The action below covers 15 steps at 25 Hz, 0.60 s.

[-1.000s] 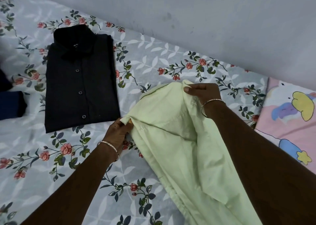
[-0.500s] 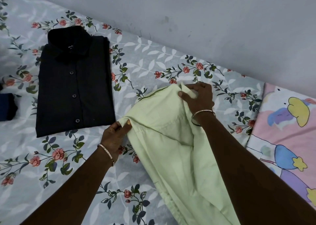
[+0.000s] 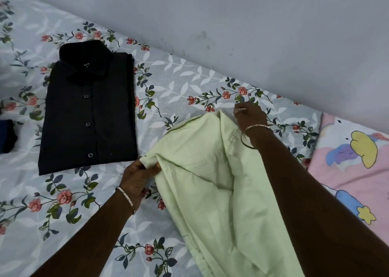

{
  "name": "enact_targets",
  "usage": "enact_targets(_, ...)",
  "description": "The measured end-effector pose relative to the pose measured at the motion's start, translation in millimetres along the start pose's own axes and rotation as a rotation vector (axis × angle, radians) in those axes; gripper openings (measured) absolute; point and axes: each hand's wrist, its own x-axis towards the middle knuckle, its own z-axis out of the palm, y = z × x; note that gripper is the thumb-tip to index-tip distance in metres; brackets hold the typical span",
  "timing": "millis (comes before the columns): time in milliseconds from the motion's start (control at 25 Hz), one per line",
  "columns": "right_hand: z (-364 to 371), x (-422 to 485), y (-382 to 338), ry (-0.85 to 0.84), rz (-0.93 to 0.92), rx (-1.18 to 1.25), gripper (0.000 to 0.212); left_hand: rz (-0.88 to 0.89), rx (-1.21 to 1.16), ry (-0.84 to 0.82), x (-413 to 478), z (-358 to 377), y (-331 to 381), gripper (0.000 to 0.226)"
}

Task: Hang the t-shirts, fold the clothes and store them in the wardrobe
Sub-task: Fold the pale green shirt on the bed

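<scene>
Right, we're looking down on a bed dressed in a grey floral sheet (image 3: 179, 83). A plain pale wall (image 3: 252, 34) runs along its far edge, slanting down toward the right.

Starting at the far left, a dark blue cloth (image 3: 7, 135) pokes in, cut off by the frame. Next comes the black shirt (image 3: 88, 112), folded into a neat rectangle and buttoned, lying flat with its collar toward the wall. Just off its near right corner we meet the left hand (image 3: 136, 177), thumb and fingers pinching a corner of the light green garment (image 3: 210, 192). That garment spreads rumpled over the sheet from the middle down past the bottom edge of the view.

Up at its top fold sits the right hand (image 3: 250, 116), fingers curled just beside the cloth. Whether it has any fabric in its grip, we can't tell. Both wrists wear thin bangles (image 3: 126, 198). Further right, a pink cartoon cover (image 3: 347, 171) lies against the sheet and runs out of the frame.

Now for room to move. A band of open sheet lies between the black shirt and the top of the green garment, reaching up to the wall. Another stretch opens near us at the bottom left, below the shirt. Shirt and garment lie near each other but apart.
</scene>
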Motion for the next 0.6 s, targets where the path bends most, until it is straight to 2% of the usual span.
enact_targets(80,2,8,-3,-0.157,-0.046,-0.012,0.028,-0.017,0.008,0.018,4,-2,0,0.051)
enact_targets(200,8,5,4,-0.265,-0.017,0.101,0.025,-0.041,0.019,0.033,8,-5,1,0.050)
enact_targets(280,10,3,7,-0.190,-0.032,0.054,0.023,-0.050,0.010,0.021,8,-5,2,0.045)
enact_targets(440,10,1,7,0.133,-0.103,0.076,0.014,-0.035,0.023,0.012,6,-4,1,0.042)
enact_targets(600,24,-2,10,0.182,-0.090,0.064,0.020,-0.031,0.052,0.036,11,-9,-6,0.038)
